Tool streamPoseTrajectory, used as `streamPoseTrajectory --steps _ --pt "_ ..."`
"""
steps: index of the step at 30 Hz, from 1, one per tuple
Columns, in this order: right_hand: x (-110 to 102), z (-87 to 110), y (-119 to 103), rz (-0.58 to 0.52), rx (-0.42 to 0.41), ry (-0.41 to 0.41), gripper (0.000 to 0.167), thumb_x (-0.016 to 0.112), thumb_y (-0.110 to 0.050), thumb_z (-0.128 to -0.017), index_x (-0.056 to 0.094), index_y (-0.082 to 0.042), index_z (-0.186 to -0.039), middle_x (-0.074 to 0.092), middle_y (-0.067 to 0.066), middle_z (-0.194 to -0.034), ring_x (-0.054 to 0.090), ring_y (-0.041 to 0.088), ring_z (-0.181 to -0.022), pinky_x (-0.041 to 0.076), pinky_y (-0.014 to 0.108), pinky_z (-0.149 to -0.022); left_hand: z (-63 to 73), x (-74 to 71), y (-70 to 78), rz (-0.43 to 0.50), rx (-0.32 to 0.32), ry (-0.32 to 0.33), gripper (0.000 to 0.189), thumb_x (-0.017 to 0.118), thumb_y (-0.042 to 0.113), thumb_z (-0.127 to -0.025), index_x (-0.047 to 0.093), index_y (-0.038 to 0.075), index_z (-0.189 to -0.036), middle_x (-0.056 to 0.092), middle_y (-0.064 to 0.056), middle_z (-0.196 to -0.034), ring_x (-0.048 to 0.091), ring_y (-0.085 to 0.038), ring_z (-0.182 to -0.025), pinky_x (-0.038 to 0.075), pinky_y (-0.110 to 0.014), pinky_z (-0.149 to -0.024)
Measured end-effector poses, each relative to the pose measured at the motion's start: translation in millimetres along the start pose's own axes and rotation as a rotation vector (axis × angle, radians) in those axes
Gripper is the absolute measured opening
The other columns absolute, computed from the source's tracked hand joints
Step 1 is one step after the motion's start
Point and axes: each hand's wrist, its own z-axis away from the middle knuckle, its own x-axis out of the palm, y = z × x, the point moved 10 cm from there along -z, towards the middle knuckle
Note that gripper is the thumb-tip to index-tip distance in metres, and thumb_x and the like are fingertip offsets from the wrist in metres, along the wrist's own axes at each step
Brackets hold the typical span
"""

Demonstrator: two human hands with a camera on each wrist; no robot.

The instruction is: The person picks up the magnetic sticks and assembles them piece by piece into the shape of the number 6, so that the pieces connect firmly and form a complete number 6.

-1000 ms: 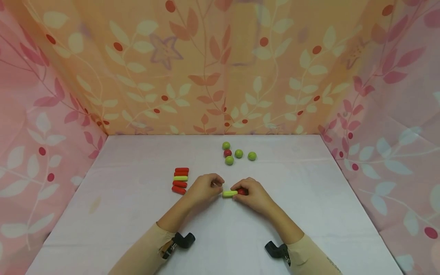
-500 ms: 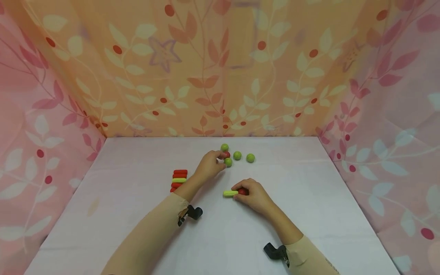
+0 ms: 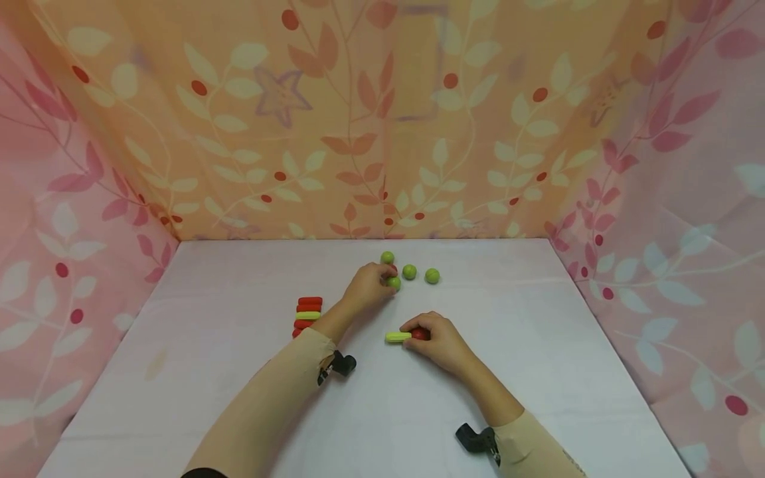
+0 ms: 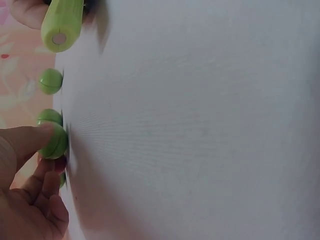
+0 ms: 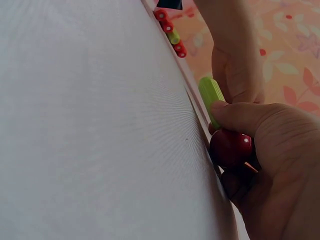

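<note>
A little row of short pegs (image 3: 307,315), four red and one yellow-green, is lined up left of the table's (image 3: 538,372) middle. Two green balls (image 3: 421,273) are parked side by side near the far edge. Leafy patterned curtains (image 3: 382,119) are hung around three sides.

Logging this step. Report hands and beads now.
Left hand at the ball cluster, fingertips on a green ball. Right hand grips red ball against green cylinder. Nothing between the hands.
</note>
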Motion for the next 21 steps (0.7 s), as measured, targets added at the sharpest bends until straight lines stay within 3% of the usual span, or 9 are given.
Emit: streamPoseTrajectory --steps 6,12,21 --pt "1 -1.1 0 -0.005 -0.001 0.002 0.025 0.087 -0.026 -0.082 0.077 -0.036 -0.103 0.068 -0.013 -0.104 0.059 0.009 -0.100 0.046 0.031 -0.090 -1.0 3.0 -7.2 -0.009 -0.017 0.006 0.034 0.082 0.013 -0.086 0.071 0.013 -0.119 0.069 -0.002 -0.110 0.058 -0.018 -0.096 0.049 -0.037 -0.089" --pt "4 -0.4 0 -0.017 0.015 -0.012 0.025 0.087 -0.027 -0.082 0.076 -0.037 -0.103 0.067 -0.012 -0.106 0.060 0.009 -0.101 0.046 0.033 -0.092 6.9 1.5 -15.2 0.063 -0.079 0.002 0.032 0.081 0.017 -0.087 0.070 0.016 -0.117 0.068 0.000 -0.115 0.060 -0.018 -0.101 0.051 -0.039 -0.092" --pt "1 1.1 3 -0.006 0.027 -0.003 0.024 0.086 -0.028 -0.083 0.076 -0.038 -0.103 0.067 -0.011 -0.106 0.060 0.011 -0.102 0.047 0.036 -0.093 39.5 -30.6 -12.1 0.179 -0.129 0.059 0.032 0.081 0.026 -0.089 0.068 0.019 -0.117 0.070 0.000 -0.111 0.060 -0.020 -0.097 0.055 -0.035 -0.084"
